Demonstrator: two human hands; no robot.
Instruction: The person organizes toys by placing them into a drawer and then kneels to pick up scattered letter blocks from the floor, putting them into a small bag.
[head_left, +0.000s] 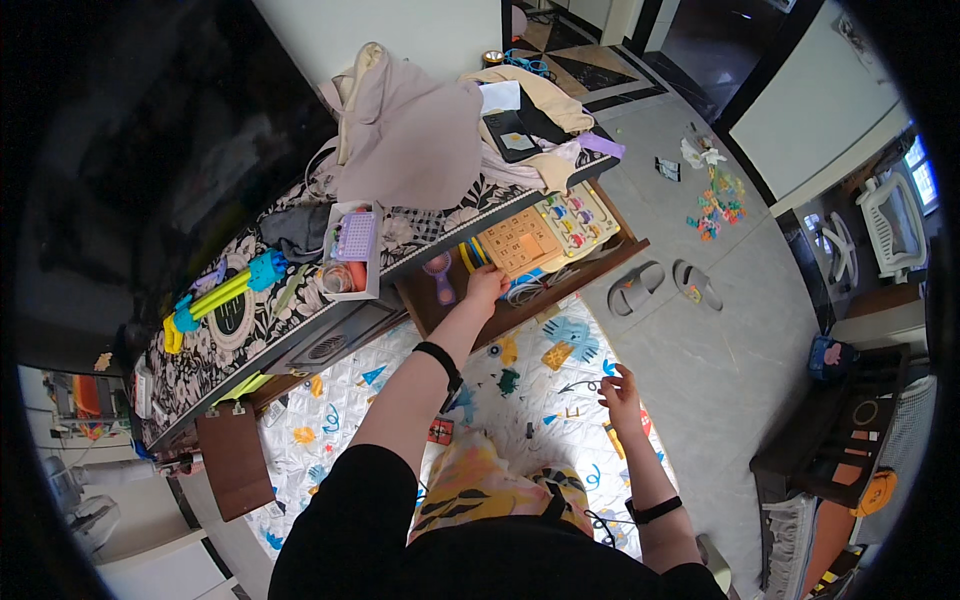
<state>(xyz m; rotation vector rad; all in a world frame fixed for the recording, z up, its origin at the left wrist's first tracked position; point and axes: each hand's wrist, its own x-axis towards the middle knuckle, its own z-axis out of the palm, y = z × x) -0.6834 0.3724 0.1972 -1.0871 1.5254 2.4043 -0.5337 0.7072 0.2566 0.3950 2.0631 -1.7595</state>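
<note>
My left hand (487, 285) reaches into an open drawer (540, 311) of the low cabinet. Its fingertips are at the lower corner of a wooden number puzzle board (517, 238); whether they grip it is hidden. Beside this lies a wooden board with colourful pieces (579, 217). A purple handheld fan (439, 276) rests in the drawer to the left, near yellow and blue curved items (472, 253). Coiled cables (529, 292) lie toward the drawer's front. My right hand (621, 394) hovers over the patterned mat (551, 375), fingers loosely apart, holding nothing.
On the cabinet top are a pale garment (412, 142), a dark phone (511, 136), a white box of small items (364, 289) and a blue-yellow toy (221, 296). Grey slippers (636, 289) and scattered colourful toy pieces (712, 214) lie on the floor. A second drawer (234, 465) stands open at left.
</note>
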